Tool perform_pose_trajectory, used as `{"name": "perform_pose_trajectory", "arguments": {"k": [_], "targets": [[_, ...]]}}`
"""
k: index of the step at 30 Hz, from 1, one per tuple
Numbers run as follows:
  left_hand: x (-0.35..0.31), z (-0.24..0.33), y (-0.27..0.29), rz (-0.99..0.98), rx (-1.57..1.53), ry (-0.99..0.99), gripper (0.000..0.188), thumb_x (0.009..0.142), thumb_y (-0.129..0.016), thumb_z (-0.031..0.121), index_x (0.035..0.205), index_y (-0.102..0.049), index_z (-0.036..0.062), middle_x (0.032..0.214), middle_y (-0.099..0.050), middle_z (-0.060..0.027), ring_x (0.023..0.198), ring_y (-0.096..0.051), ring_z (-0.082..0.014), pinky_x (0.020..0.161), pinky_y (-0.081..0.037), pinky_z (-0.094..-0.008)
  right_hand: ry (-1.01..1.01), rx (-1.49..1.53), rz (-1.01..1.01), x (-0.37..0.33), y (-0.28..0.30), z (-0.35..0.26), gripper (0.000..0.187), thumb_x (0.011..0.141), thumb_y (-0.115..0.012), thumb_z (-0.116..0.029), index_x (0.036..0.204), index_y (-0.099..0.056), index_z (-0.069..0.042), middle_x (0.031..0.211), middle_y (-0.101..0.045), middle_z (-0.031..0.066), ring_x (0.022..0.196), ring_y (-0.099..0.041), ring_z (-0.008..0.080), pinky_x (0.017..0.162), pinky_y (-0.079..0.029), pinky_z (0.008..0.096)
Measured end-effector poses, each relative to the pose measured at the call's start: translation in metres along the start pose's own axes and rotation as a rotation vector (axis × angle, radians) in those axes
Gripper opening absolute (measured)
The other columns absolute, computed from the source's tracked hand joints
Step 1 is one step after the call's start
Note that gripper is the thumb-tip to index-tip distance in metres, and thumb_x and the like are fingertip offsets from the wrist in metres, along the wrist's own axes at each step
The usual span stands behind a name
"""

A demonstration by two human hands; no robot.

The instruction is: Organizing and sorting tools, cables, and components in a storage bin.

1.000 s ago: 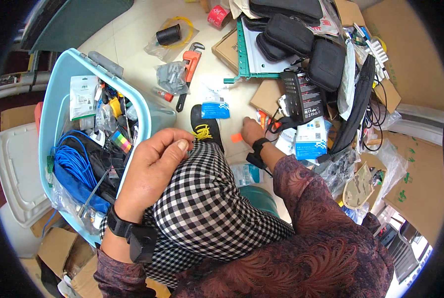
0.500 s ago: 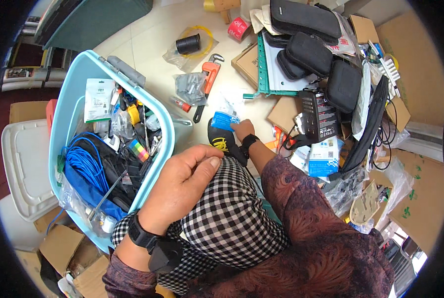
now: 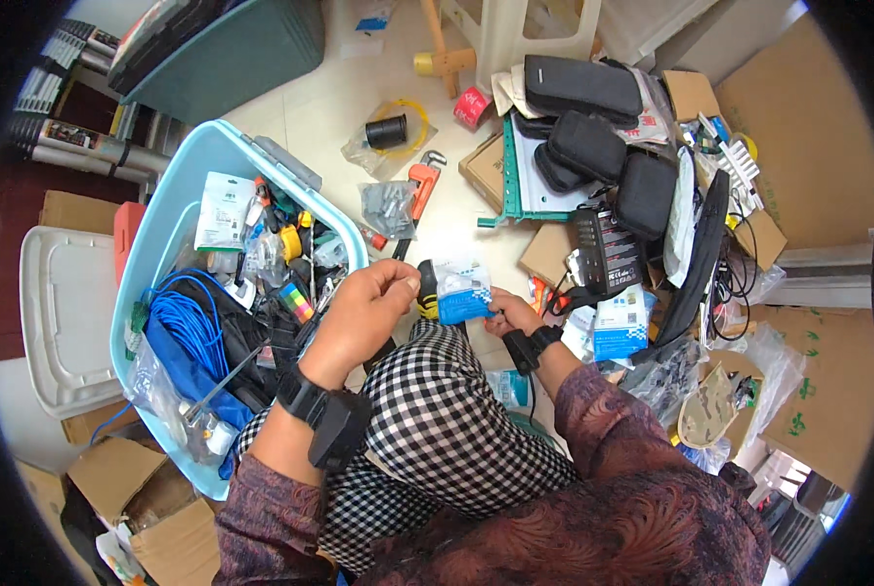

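My right hand (image 3: 515, 311) is closed on the lower right edge of a small white-and-blue plastic packet (image 3: 461, 288), held up above my shoe and knee. Just left of the packet, my left hand (image 3: 370, 311) hovers with loosely bent fingers and nothing visible in it. Beside that hand stands a light blue tub (image 3: 351, 244) filled with a blue cable coil (image 3: 185, 317), a white pouch (image 3: 225, 213), a yellow tape roll (image 3: 290, 240) and mixed tools. A similar white-and-blue packet (image 3: 620, 327) lies to the right of my right hand.
On the floor ahead lie an orange pipe wrench (image 3: 423, 186), a bag of grey fittings (image 3: 388, 208) and a black cylinder (image 3: 386, 131). Black zip cases (image 3: 583, 88) pile up at the far right. Cardboard boxes (image 3: 168, 532) stand near left, a mallet (image 3: 445, 62) far ahead.
The packet has come up from the floor by my shoe toward me, in my right hand. My left hand has moved slightly forward, near the packet's left side. The view has shifted.
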State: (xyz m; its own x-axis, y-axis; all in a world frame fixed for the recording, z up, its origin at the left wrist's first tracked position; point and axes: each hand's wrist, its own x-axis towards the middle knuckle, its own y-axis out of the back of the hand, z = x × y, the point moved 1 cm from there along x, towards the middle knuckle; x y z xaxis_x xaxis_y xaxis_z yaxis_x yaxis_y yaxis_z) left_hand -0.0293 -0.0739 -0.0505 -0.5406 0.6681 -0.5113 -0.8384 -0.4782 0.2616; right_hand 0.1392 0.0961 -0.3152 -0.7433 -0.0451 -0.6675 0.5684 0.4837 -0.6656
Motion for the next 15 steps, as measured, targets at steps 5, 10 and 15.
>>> {"name": "perform_pose_trajectory", "arguments": {"k": [5, 10, 15], "targets": [[0.009, -0.029, 0.011, 0.230, 0.044, -0.095, 0.032, 0.088, -0.054, 0.024, 0.110, -0.057, 0.0003, 0.086, -0.061, -0.0046, 0.075, -0.056, -0.0121, 0.068, -0.045, -0.0261, 0.167, -0.092, -0.191, -0.070, -0.111, -0.070, 0.043, 0.078, -0.042, 0.004, 0.119, -0.049, -0.002, 0.079, -0.053, -0.0016, 0.048, -0.035, 0.0034, 0.048, -0.033, 0.0180], [-0.008, 0.003, 0.011, 0.130, -0.538, -0.003, 0.057, 0.090, -0.053, 0.046, 0.129, -0.043, 0.0052, 0.113, -0.056, -0.0091, 0.099, -0.054, -0.0173, 0.082, -0.046, -0.0334, 0.327, -0.359, -0.302, -0.131, -0.207, -0.124, 0.042, 0.079, -0.044, 0.001, 0.121, -0.048, 0.002, 0.080, -0.054, -0.0007, 0.050, -0.038, 0.0014, 0.046, -0.034, 0.0173], [-0.035, 0.018, 0.023, 0.020, -1.052, -0.378, 0.039, 0.088, -0.059, 0.014, 0.122, -0.048, -0.0015, 0.112, -0.060, -0.0102, 0.100, -0.059, -0.0174, 0.087, -0.050, -0.0303, 0.291, -0.649, -0.353, -0.154, -0.276, -0.122, 0.035, 0.081, -0.047, -0.002, 0.115, -0.053, 0.002, 0.078, -0.054, -0.0024, 0.051, -0.040, 0.0039, 0.048, -0.036, 0.0177]]}}
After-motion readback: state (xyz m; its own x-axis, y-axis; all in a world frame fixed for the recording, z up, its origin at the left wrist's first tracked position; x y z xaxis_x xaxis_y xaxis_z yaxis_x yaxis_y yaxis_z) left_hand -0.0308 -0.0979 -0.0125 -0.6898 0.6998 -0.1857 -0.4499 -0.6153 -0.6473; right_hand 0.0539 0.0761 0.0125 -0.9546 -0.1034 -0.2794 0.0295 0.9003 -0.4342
